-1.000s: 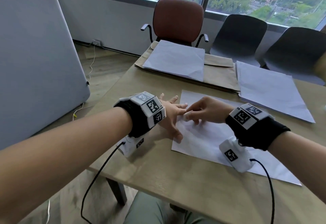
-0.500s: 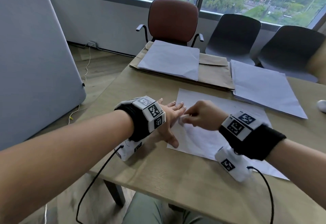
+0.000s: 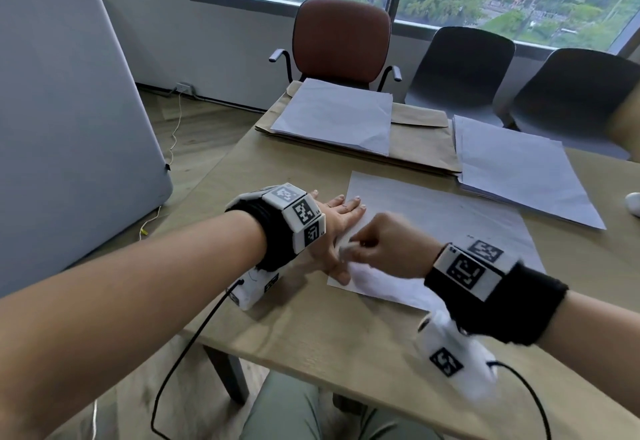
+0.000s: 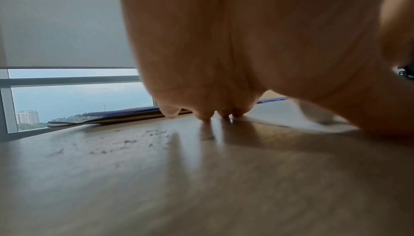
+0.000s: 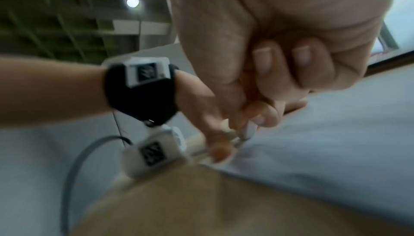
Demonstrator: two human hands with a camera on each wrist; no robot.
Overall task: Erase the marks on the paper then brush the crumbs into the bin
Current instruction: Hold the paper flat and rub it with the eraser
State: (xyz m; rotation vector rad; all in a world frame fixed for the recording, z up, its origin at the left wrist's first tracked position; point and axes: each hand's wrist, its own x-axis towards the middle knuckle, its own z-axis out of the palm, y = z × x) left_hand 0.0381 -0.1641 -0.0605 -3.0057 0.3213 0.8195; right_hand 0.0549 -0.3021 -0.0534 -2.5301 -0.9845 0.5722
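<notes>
A white sheet of paper (image 3: 436,217) lies on the wooden table (image 3: 311,328) in front of me. My left hand (image 3: 332,228) lies flat with straight fingers on the sheet's left edge, pressing it down. My right hand (image 3: 377,249) pinches a small white eraser (image 3: 346,249) and holds its tip on the paper near the left hand's thumb. The right wrist view shows the eraser (image 5: 248,131) between thumb and curled fingers, touching the sheet (image 5: 336,133). Dark eraser crumbs (image 4: 134,141) lie on the table left of my left fingertips (image 4: 205,115). No bin is in view.
Two stacks of white paper (image 3: 332,117) (image 3: 519,169) and a brown envelope (image 3: 419,141) lie at the table's far side. A brown chair (image 3: 341,41) and two dark chairs (image 3: 460,68) stand behind. A grey panel (image 3: 69,127) stands at left. A small white object (image 3: 633,204) sits at the right edge.
My right hand with the eraser has moved down the sheet's left side toward me, from by the left fingertips to near the left thumb. The left hand stays pressed on the paper.
</notes>
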